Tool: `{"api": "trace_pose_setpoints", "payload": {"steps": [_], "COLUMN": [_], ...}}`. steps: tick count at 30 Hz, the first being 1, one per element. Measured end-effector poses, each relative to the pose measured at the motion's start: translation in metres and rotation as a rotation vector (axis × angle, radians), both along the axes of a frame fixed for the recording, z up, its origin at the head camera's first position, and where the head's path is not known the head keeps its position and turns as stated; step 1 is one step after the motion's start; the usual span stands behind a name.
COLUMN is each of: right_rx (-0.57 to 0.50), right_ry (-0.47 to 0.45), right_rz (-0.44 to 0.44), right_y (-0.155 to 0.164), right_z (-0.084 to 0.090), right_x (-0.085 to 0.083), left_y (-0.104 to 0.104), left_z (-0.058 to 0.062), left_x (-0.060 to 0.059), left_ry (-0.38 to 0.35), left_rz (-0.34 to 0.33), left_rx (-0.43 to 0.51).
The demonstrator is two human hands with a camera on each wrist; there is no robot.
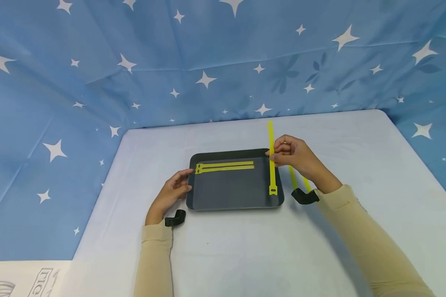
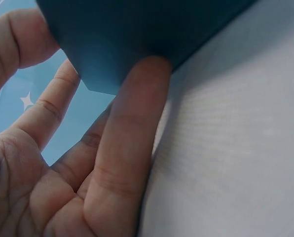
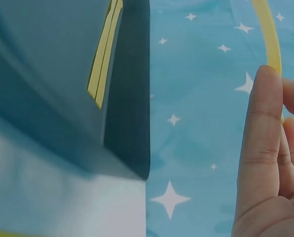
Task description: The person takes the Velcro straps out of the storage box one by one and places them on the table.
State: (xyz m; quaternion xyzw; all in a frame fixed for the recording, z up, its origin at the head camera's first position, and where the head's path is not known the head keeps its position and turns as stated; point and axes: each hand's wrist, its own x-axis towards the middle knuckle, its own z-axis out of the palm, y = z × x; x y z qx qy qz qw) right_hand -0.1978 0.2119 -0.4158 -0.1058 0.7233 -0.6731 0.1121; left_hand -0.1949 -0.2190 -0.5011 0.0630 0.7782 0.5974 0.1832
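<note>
Head view: right hand point(image 1: 291, 153) pinched a long yellow strap point(image 1: 271, 165) upright over the dark grey rectangular tray point(image 1: 230, 198) on the pale desk point(image 1: 245, 247); two matching yellow straps point(image 1: 224, 166) were already in, more yellow straps point(image 1: 293, 177) probably left beside it. Left wrist view: left hand point(image 2: 88, 163) steadied the tray's corner, fingers fairly straight. Right wrist view: fingertips point(image 3: 265, 113) pinching the strap.

No text, label or number can be read anywhere.

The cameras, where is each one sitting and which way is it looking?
Head: on the person's head, looking forward and down at the tray; both arms, left hand and right hand show.
Left wrist: looks along the fingers touching the tray's corner.
Right wrist: looks past the fingers pinching a yellow strap.
All share the tray.
</note>
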Motion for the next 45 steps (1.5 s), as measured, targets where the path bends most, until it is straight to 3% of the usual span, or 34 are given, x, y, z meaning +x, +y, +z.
{"api": "trace_pose_setpoints", "payload": {"steps": [23,45], "right_rx": [0.117,0.278], "right_ry": [-0.029,-0.105], "right_rz": [-0.049,-0.122], "right_y": [0.053,0.109], "right_z": [-0.003,-0.029], "right_x": [0.002,0.002], "left_y": [0.0,0.002], "left_z": [0.001,0.001], "left_x": [0.002,0.003], "left_ry": [-0.001,0.031], "left_rz": [-0.006,-0.008], "left_rx": [0.011,0.015]}}
